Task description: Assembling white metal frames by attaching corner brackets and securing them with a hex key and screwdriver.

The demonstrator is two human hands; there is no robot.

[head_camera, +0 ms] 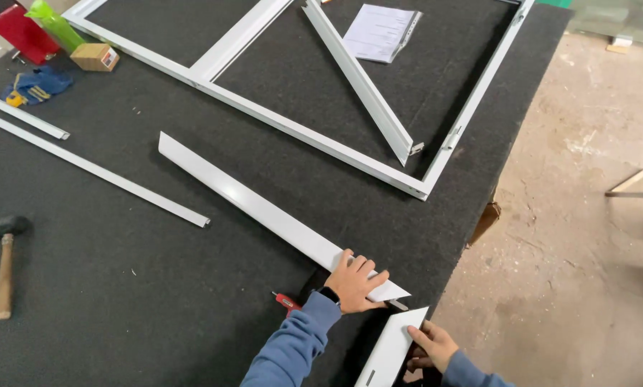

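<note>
A long white metal profile (257, 204) with mitred ends lies diagonally on the dark felt table (121, 287). My left hand (356, 281) presses flat on its near end. A second, shorter white profile (391, 351) lies at the table's near edge, its mitred tip close to the first one's end. My right hand (430, 345) grips this short piece by its right side. A small metal corner piece (398, 305) shows between the two ends. Both sleeves are blue.
A large white frame (321, 140) with a loose diagonal bar (361, 82) lies farther back. Two thin white strips (92, 168) lie left. A hammer (6, 261), a red-handled tool (286, 302), gloves (36, 84), a small box (96, 56) and papers (380, 32) are on the table. Concrete floor is right.
</note>
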